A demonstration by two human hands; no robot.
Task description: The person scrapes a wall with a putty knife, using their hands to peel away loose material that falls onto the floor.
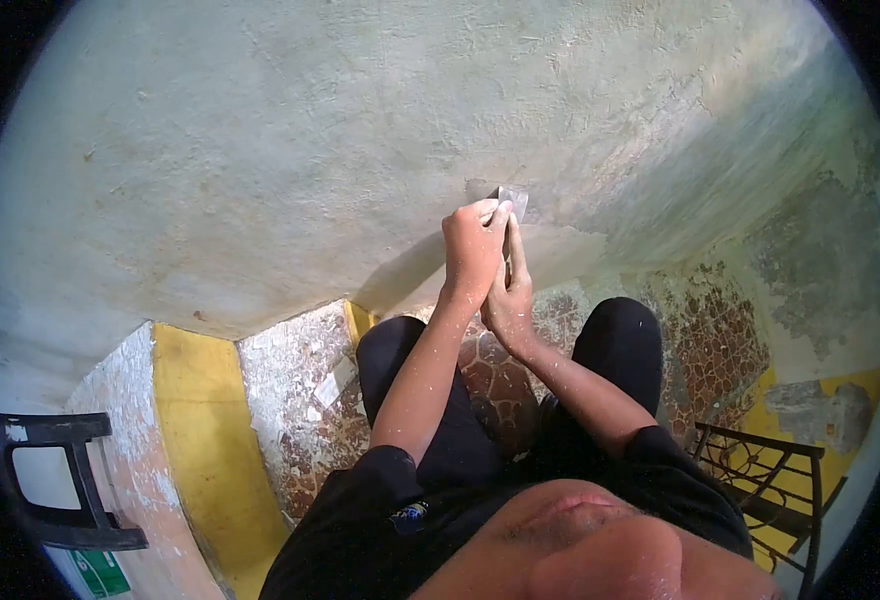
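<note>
A small flat metal scraper blade (513, 201) rests against the grey plastered wall (360, 130), beside a darker patch. My left hand (473, 246) is closed at the scraper, its fingers bent near the blade's left edge. Just to the right and slightly lower, my right hand (511, 290) is wrapped round the scraper's handle, with a finger stretched up to the blade. The two hands touch each other, and they hide most of the handle.
My bent knees are on both sides of my forearms. Below lies a brown patterned floor (495, 375) with pale flakes. A yellow-painted ledge (200, 430) and a black frame (85, 480) are at left; a black metal rack (815, 500) stands at lower right.
</note>
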